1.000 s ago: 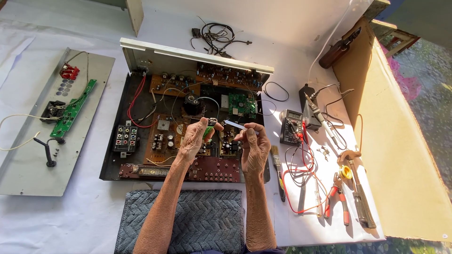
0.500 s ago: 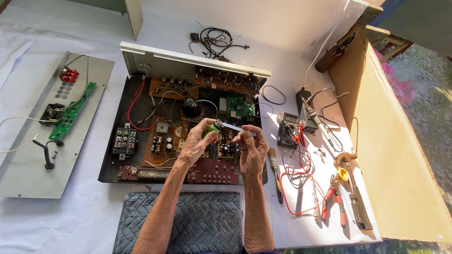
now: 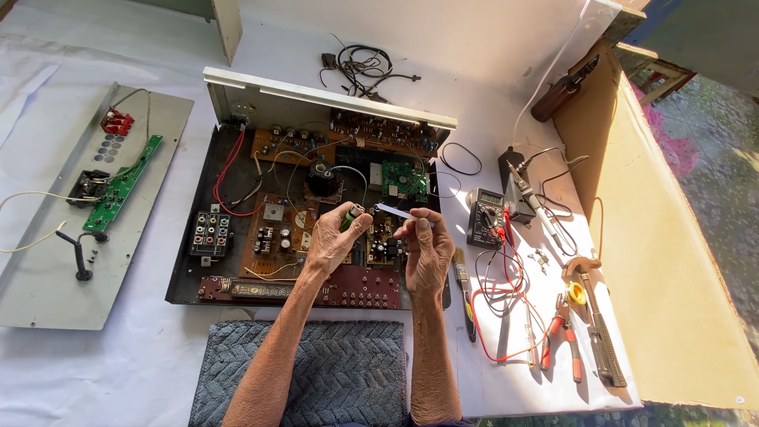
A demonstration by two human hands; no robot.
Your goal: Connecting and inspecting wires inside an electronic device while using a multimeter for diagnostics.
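An opened electronic chassis (image 3: 198, 277) full of brown and green circuit boards lies in front of me on the white table. Above its middle, my left hand (image 3: 332, 241) holds a small green cylindrical part (image 3: 350, 216) by its end. My right hand (image 3: 425, 249) pinches a thin white strip (image 3: 394, 210) whose tip points left toward the green part. Both hands hover just over the brown board (image 3: 273, 229) and the green board (image 3: 403, 182).
A detached grey panel (image 3: 47, 285) with a green board lies at left. A multimeter (image 3: 484, 217) with red leads, a soldering iron (image 3: 534, 202), a brush (image 3: 462, 277), red pliers (image 3: 563, 340) and a solder sucker (image 3: 601, 340) lie at right. A grey mat (image 3: 348, 372) sits near me, black cables (image 3: 364, 63) behind.
Both hands stayed over the boards. The left hand has lifted the green part slightly, and the right hand's white strip now points closer to it.
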